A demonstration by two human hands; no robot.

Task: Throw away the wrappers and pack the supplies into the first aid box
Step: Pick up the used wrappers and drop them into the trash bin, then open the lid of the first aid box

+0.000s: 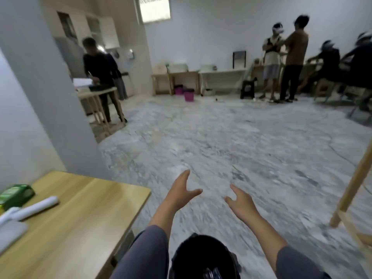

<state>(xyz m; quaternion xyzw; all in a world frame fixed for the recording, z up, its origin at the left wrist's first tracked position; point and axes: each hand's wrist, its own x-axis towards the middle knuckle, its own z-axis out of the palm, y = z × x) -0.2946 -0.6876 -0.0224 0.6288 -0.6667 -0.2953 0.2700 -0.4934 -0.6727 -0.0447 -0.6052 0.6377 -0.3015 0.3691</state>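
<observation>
— So, what do we see on the left?

— On the wooden table (pixel 80 218), near its left edge, we see a green box (pixel 16 195), and just beside it two white rolls (pixel 38 206) lying flat. A pale flat thing (pixel 10 234) nearer us is too blurred to name.

— And our hands?

— Past the table's right edge, over the floor (pixel 221 137), our left hand (pixel 181 190) is held out, fingers straight, thumb spread wide, gripping nothing. Our right hand (pixel 239 202) is near it, not touching, fingers loosely apart, also holding nothing. Below and between the two stands a black bin (pixel 201 256), something shiny inside.
</observation>
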